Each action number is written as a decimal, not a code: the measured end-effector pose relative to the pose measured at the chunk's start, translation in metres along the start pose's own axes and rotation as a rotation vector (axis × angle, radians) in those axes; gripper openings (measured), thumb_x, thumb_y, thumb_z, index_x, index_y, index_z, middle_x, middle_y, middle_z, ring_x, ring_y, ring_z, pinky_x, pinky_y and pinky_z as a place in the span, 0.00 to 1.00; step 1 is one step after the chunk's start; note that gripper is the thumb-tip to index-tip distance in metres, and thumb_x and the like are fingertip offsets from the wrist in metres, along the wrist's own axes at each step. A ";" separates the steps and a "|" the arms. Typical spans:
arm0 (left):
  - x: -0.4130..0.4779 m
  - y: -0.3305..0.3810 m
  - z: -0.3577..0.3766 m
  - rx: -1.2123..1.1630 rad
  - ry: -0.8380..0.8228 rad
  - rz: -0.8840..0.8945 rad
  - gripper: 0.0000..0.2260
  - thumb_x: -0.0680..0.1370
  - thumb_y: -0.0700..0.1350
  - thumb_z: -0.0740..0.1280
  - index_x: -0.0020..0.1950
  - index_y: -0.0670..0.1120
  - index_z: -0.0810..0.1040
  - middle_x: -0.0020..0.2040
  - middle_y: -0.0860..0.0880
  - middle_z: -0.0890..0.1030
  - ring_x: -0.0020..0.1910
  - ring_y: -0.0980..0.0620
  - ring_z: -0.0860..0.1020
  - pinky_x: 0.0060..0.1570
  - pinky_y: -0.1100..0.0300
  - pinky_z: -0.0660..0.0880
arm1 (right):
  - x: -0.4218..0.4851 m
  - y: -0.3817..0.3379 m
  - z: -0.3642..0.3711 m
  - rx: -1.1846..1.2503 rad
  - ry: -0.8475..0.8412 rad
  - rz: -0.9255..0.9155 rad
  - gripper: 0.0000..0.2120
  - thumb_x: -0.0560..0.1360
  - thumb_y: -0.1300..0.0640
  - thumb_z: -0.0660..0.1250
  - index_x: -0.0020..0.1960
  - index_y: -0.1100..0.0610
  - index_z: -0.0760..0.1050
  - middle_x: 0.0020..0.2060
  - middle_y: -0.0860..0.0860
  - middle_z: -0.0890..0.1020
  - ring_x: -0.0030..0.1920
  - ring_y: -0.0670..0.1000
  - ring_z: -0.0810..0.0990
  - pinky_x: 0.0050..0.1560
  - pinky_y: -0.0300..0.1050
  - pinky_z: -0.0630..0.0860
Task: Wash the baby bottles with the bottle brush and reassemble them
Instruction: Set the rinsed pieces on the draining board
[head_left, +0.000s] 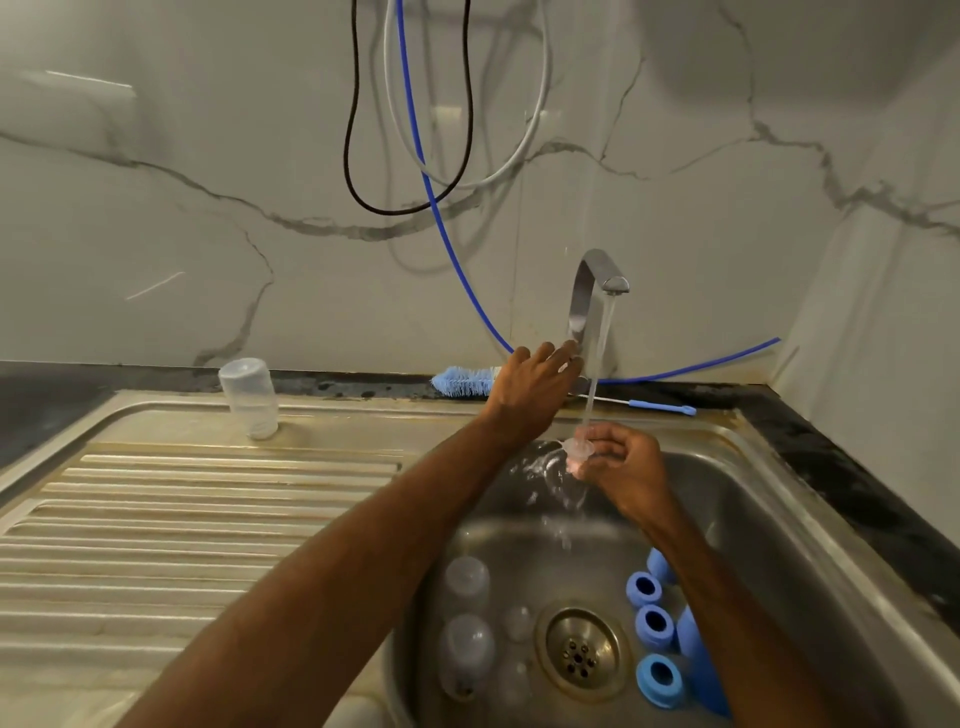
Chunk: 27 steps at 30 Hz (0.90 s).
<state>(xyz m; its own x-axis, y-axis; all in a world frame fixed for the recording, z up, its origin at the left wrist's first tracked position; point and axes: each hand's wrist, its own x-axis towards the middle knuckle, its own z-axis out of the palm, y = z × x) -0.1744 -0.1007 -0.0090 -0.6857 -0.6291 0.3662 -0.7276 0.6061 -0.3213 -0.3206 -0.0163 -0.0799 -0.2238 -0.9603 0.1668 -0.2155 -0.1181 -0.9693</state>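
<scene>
Okay, nearest us: blue collars (660, 680) sit at 3 o'clock of the drain (581, 652) and clear bottles (465, 652) at 9 o'clock, all loose in the sink (779, 467). Farther up, our right hand (623, 467) pinches a small clear part (579, 448), likely a teat, under the water stream (597, 364). It looks slick, so a slip would drop it among the unwashed parts. At 11 o'clock from it, our left hand (530, 387) rests straight fingers on the tap (587, 296), grasping nothing. A hard turn could splash. Beyond, the bottle brush (465, 380) lies on the ledge. An upturned bottle (249, 397) stands at 9 o'clock and could topple.
</scene>
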 end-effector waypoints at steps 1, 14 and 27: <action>-0.007 0.002 -0.001 -0.049 0.005 -0.017 0.36 0.77 0.37 0.69 0.82 0.45 0.57 0.83 0.43 0.53 0.78 0.43 0.61 0.72 0.46 0.66 | -0.001 -0.001 0.000 -0.014 0.001 0.005 0.16 0.70 0.68 0.77 0.50 0.50 0.81 0.47 0.52 0.87 0.49 0.52 0.86 0.51 0.49 0.83; -0.102 0.065 0.025 -1.388 -0.149 -0.483 0.09 0.75 0.41 0.66 0.51 0.45 0.84 0.47 0.46 0.87 0.48 0.46 0.85 0.55 0.46 0.82 | -0.031 -0.010 0.007 -0.176 0.087 -0.018 0.10 0.69 0.61 0.80 0.47 0.55 0.83 0.38 0.52 0.86 0.39 0.52 0.87 0.38 0.50 0.84; -0.086 0.083 0.033 -1.455 0.270 -0.643 0.09 0.83 0.40 0.66 0.58 0.47 0.85 0.47 0.52 0.87 0.45 0.60 0.85 0.48 0.65 0.81 | -0.026 -0.013 0.005 0.138 0.016 0.186 0.08 0.76 0.58 0.74 0.53 0.60 0.83 0.44 0.58 0.88 0.45 0.55 0.88 0.50 0.50 0.83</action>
<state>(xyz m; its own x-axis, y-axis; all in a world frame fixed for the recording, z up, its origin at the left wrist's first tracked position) -0.1761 -0.0126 -0.0959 -0.1522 -0.9443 0.2918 -0.1360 0.3124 0.9402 -0.3067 0.0087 -0.0721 -0.2631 -0.9646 -0.0154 -0.0370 0.0261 -0.9990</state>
